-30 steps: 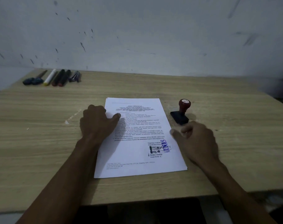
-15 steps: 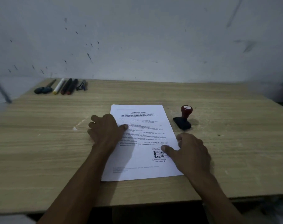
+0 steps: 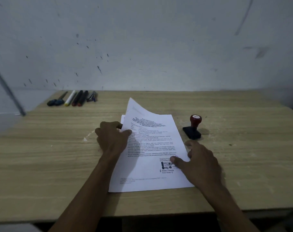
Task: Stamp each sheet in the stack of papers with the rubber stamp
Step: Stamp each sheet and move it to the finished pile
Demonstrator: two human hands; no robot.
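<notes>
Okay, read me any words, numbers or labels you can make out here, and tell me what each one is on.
Nothing reads for certain.
Top sheet: printed heading, body paragraphs, signature block and footer line, all too blurred to read.
Lifted sheet behind it: faint marks only, unreadable.
Stamp: a pale label on its red knob, too small to read.
Pens at the table's far left: no legible print.

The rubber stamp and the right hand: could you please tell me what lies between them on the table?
In the head view, only bare wooden table separates the rubber stamp from the right hand; the paper stack lies to their left.
</notes>
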